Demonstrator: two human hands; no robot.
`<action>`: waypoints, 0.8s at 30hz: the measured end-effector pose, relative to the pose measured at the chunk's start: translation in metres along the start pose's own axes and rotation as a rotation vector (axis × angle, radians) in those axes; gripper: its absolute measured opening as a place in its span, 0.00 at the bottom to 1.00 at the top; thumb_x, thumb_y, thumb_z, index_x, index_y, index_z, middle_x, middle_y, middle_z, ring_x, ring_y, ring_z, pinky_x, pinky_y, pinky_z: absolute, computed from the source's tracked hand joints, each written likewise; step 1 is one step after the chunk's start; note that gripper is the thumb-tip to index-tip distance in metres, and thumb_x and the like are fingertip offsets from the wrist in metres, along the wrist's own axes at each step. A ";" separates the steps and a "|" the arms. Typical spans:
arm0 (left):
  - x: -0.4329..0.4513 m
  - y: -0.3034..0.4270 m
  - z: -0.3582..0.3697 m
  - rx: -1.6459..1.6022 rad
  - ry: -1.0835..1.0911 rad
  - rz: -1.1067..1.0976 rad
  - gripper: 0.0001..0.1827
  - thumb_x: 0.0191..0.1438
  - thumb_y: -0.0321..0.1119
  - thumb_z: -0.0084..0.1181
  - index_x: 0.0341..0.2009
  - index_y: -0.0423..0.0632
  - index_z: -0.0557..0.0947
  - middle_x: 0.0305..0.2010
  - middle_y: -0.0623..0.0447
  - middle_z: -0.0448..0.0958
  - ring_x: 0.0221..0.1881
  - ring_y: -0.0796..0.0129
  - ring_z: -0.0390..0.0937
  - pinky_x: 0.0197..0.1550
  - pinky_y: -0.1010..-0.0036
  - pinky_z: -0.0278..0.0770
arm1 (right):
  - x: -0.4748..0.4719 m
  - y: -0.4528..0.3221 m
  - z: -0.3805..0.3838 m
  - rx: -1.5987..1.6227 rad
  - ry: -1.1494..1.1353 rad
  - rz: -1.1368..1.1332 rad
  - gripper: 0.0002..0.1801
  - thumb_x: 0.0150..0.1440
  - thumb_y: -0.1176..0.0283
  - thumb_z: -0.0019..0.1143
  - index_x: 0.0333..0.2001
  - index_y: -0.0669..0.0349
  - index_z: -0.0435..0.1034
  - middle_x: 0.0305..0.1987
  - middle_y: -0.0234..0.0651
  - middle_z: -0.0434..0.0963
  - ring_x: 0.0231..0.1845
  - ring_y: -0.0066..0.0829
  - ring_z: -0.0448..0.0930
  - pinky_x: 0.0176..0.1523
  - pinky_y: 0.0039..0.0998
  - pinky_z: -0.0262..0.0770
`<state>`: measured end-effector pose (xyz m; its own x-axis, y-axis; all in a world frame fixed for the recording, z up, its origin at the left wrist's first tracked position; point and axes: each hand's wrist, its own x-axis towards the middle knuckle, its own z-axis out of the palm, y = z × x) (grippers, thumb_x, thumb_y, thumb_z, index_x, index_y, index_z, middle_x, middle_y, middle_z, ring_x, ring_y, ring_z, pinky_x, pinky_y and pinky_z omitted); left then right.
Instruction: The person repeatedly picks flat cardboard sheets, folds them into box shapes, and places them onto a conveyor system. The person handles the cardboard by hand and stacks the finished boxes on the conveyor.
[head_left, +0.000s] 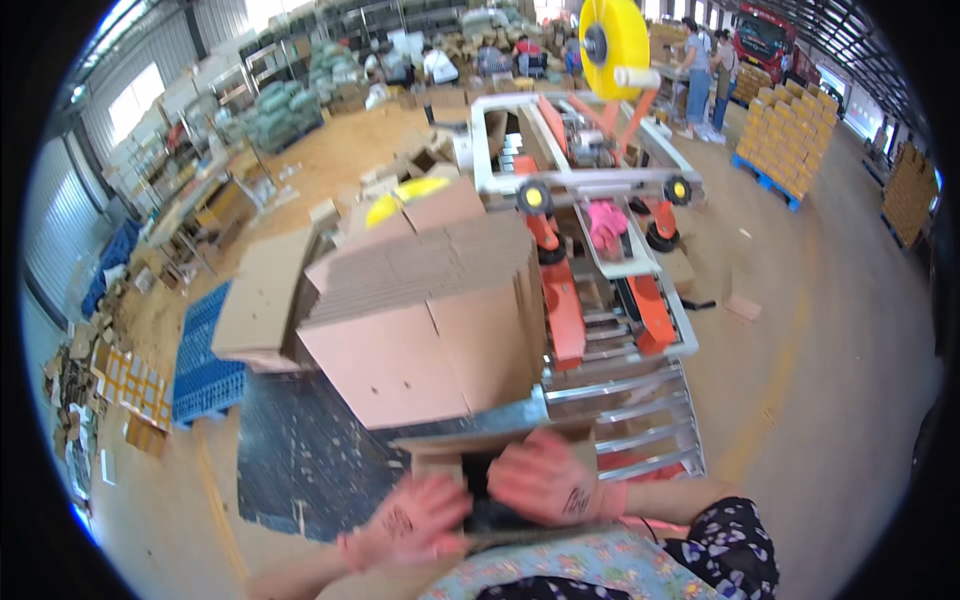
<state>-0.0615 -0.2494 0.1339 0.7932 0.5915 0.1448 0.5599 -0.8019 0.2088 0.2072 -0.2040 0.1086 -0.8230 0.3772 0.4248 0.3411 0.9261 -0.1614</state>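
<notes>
My left hand (412, 517), in a pink work glove, lies against the left side of a cardboard box (499, 439) close to my body. My right hand (544, 480), gloved alike and slightly blurred, is over the right part of the same box. Between the hands the box's dark inside shows. Whether the fingers grip its flaps I cannot tell. Just beyond the box a thick row of folded cardboard cartons (405, 360) stands on edge on a dark, scuffed tabletop (315, 450).
To the right runs a roller conveyor (645, 412) with a carton sealing machine (585, 180) carrying a yellow tape roll (615, 49). Flat cardboard (259, 289) and a blue plastic pallet (206, 360) are at the left. People and a loaded pallet (787, 142) are farther back.
</notes>
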 end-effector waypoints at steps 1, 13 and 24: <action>0.013 -0.011 0.010 0.155 0.055 -0.055 0.30 0.51 0.51 0.57 0.55 0.48 0.76 0.58 0.43 0.68 0.60 0.49 0.63 0.57 0.51 0.62 | -0.003 0.009 -0.021 -0.157 0.159 0.126 0.19 0.46 0.68 0.58 0.44 0.59 0.73 0.54 0.41 0.73 0.51 0.39 0.72 0.55 0.49 0.64; 0.246 -0.060 0.072 -0.999 -0.199 -0.394 0.30 0.61 0.45 0.53 0.64 0.46 0.65 0.55 0.43 0.76 0.57 0.59 0.74 0.58 0.67 0.69 | -0.195 -0.011 -0.012 -0.102 0.622 0.766 0.16 0.52 0.72 0.50 0.45 0.61 0.75 0.51 0.43 0.76 0.52 0.45 0.74 0.63 0.55 0.58; 0.292 -0.053 0.116 -0.073 0.389 0.163 0.16 0.51 0.32 0.57 0.44 0.42 0.77 0.49 0.43 0.74 0.53 0.52 0.72 0.59 0.56 0.68 | -0.110 0.175 0.059 -0.588 0.964 0.901 0.17 0.58 0.69 0.46 0.50 0.59 0.71 0.53 0.38 0.73 0.58 0.41 0.70 0.72 0.55 0.40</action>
<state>0.1682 -0.0442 0.0527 0.7124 0.4569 0.5327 0.4055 -0.8875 0.2189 0.3307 -0.0831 -0.0191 0.3085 0.4442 0.8411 0.8986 0.1539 -0.4109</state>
